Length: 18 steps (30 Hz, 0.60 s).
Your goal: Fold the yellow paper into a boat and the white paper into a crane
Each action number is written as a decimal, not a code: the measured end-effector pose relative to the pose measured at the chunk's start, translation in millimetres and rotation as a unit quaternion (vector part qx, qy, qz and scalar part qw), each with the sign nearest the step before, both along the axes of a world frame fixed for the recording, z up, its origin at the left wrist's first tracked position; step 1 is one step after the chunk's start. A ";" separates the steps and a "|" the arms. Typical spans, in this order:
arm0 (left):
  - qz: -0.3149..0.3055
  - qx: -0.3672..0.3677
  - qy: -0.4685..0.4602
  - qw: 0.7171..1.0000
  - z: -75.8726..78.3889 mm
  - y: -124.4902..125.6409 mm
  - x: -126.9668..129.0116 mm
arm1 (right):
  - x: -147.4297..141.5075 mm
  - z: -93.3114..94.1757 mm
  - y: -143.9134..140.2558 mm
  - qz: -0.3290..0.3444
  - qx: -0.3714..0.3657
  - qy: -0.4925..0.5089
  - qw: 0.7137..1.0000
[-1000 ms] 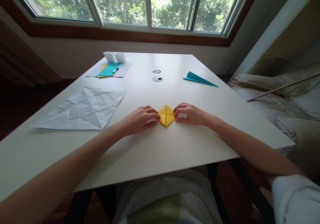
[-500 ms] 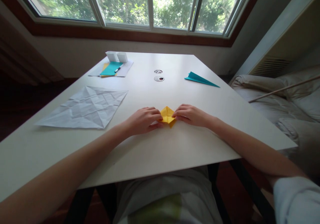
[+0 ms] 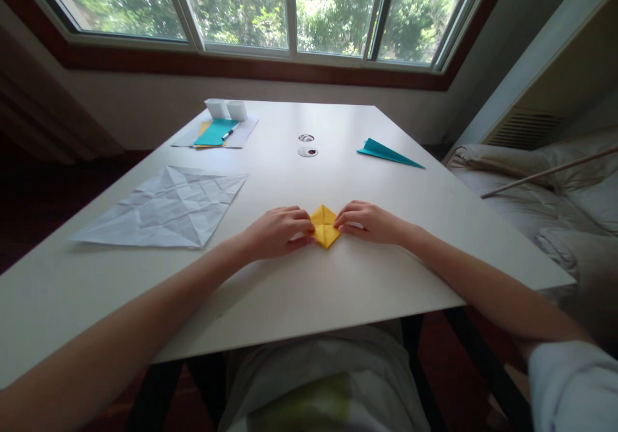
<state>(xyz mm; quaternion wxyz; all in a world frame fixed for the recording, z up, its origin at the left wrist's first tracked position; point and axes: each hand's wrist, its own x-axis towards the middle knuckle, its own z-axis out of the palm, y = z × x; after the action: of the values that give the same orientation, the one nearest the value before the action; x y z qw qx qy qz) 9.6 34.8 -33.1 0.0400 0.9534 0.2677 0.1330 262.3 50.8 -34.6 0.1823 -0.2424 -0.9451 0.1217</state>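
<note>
A small folded yellow paper [image 3: 324, 227], diamond-shaped with creases crossing at its middle, is at the near part of the white table. My left hand [image 3: 284, 231] grips its left corner between thumb and fingers. On the opposite corner, my right hand [image 3: 364, 221] pinches the paper with its fingertips. Both hands rest low at the tabletop, and the corners of the paper are partly hidden under the fingers.
On the white table [image 3: 290, 297], a creased white sheet [image 3: 168, 210] lies to the left. A folded teal paper [image 3: 389, 153] is at the right. Two round stickers [image 3: 308, 152] sit mid-table. Far left are teal paper [image 3: 215, 132], a pen [image 3: 230, 131] and white folded pieces [image 3: 236, 110].
The yellow paper's near part has flattened and spread, so its outline is now a more even diamond. Both hands have barely moved.
</note>
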 end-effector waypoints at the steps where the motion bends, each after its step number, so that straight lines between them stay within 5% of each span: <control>1: 0.000 -0.013 -0.006 1.000 0.0 -0.2 0.2 | -0.1 -0.2 0.0 0.004 -0.003 0.001 1.000; 11: 0.192 -0.040 -0.043 0.980 -11.5 1.9 7.6 | -6.2 -9.6 -1.1 -0.149 -0.014 -0.031 0.988; 18: 0.194 -0.066 -0.036 0.978 -7.9 -2.6 7.3 | -5.7 -10.8 -3.0 -0.167 -0.039 -0.022 0.985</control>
<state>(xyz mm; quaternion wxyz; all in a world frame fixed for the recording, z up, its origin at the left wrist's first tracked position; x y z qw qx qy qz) 17.0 32.2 -41.0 0.0862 0.8731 0.4543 0.1545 256.5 47.8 -45.4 0.1692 -0.4069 -0.8895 0.1207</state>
